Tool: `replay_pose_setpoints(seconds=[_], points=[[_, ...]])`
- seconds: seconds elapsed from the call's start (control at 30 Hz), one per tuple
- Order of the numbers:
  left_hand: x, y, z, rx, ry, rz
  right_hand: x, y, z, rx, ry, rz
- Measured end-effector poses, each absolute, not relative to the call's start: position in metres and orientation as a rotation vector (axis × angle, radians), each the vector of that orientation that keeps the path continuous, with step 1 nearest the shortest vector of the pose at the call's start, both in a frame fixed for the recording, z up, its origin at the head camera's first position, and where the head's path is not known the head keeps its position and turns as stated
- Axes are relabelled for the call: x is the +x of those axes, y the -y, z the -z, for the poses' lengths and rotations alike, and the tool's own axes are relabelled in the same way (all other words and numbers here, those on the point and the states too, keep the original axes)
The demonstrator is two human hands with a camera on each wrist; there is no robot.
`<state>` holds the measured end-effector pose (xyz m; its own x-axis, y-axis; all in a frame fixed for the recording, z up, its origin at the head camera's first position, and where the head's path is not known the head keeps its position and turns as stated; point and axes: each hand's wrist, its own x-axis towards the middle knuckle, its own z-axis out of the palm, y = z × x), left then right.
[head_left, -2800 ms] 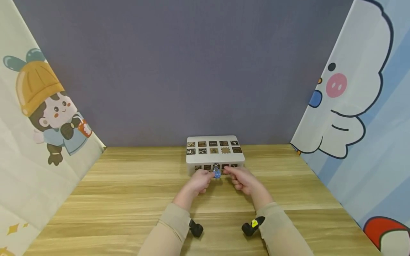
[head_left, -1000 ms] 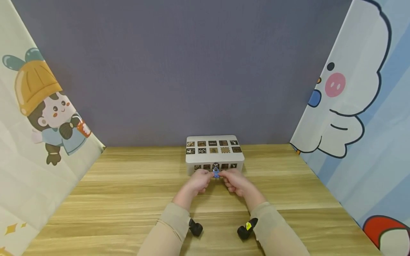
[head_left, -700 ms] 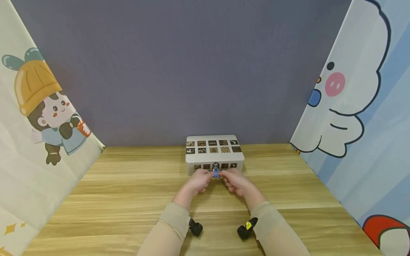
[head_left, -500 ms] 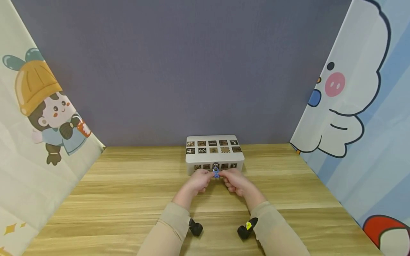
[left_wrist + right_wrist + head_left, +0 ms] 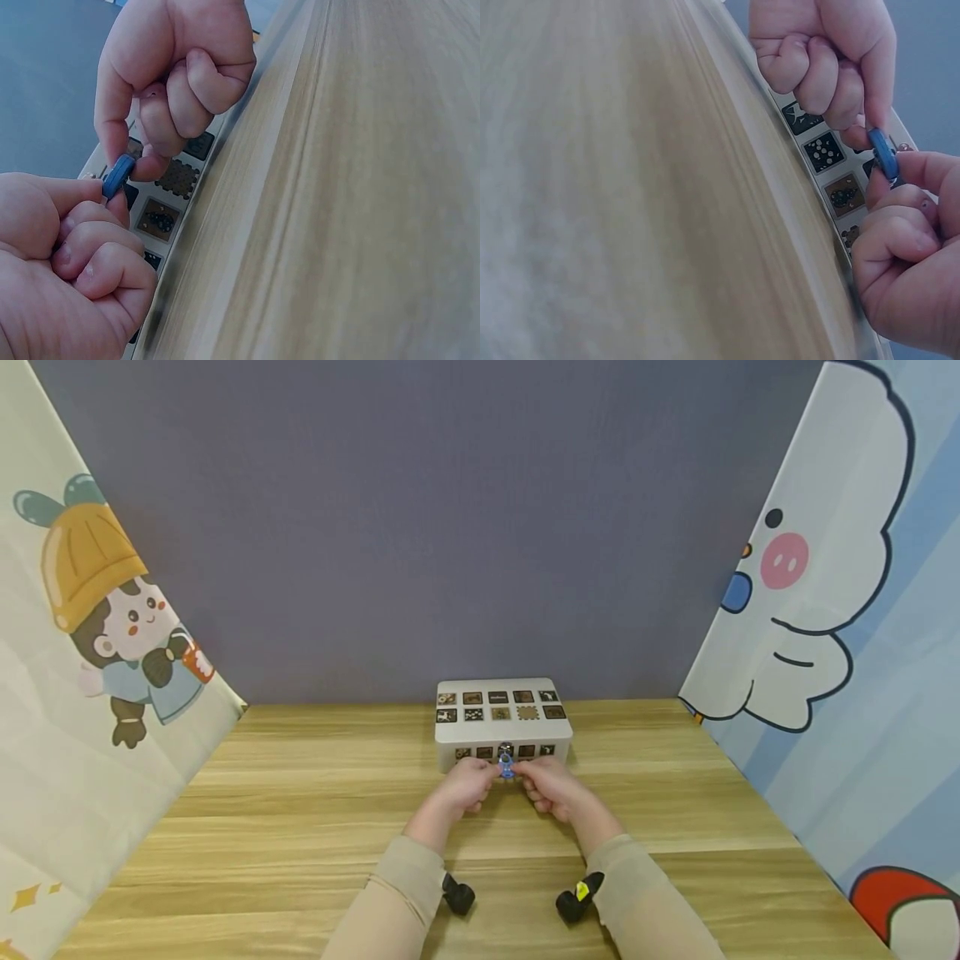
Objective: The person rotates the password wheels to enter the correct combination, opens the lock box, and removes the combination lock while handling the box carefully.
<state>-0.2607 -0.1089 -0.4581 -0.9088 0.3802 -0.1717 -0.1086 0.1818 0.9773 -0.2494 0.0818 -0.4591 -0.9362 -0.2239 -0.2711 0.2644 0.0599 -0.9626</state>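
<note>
A small blue padlock (image 5: 506, 767) hangs at the metal clasp (image 5: 506, 749) on the front of a white box (image 5: 495, 731) covered with brown and black picture squares. My left hand (image 5: 467, 783) pinches the padlock's left edge between thumb and forefinger. From the other side, my right hand (image 5: 557, 787) pinches its right edge. Both wrist views show the padlock (image 5: 118, 176) between the two sets of fingertips, the remaining fingers curled into the palms. Fingers hide part of the padlock's faces (image 5: 883, 154).
The box stands at the back of a wood-grain table (image 5: 300, 827), close to a grey-blue panel (image 5: 465, 527). Cartoon-printed sheets (image 5: 825, 568) flank the table on the left and right. Black wrist cameras (image 5: 459, 893) sit by both cuffs.
Since the earliest frame, my right hand has moved left onto the padlock's right edge. The left hand keeps its pinch. During the last second the hands have barely moved.
</note>
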Motion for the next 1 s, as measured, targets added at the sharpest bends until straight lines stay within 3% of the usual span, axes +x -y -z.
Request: replay_pose_setpoints(seconds=[1.0], points=[[-0.259, 0.109, 0.457, 0.24, -2.096, -1.783, -0.251, -0.097, 0.457, 0.125, -1.943, 2.001]])
